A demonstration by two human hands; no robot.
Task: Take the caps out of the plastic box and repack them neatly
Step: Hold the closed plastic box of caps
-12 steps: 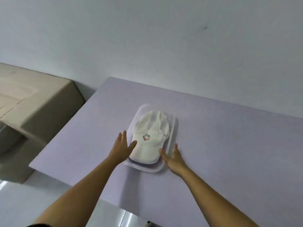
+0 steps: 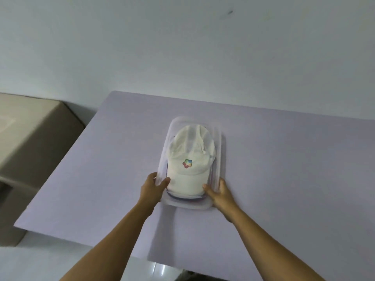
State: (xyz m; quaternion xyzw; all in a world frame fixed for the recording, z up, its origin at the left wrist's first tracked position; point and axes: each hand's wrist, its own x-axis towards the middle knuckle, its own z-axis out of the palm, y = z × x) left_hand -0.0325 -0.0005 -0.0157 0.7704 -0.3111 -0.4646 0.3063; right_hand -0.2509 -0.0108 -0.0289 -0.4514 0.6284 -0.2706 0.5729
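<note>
A clear plastic box (image 2: 221, 147) stands in the middle of the lilac table (image 2: 284, 169). Inside it lies a white cap (image 2: 191, 157) with a small multicoloured logo, its brim towards me; darker edges of other caps show beneath the brim. My left hand (image 2: 151, 186) grips the box's near left side, thumb over the rim and fingers outside the wall. My right hand (image 2: 220, 192) grips the near right side the same way, thumb inside by the brim.
A large cardboard box (image 2: 34, 142) stands to the left of the table, below its level. A plain pale wall rises right behind the table. The table's near edge runs under my forearms, with glossy floor below.
Both hands have closed in on the box's near corners, thumbs now hooked over the rim. The view has shifted so the box sits more centrally.
</note>
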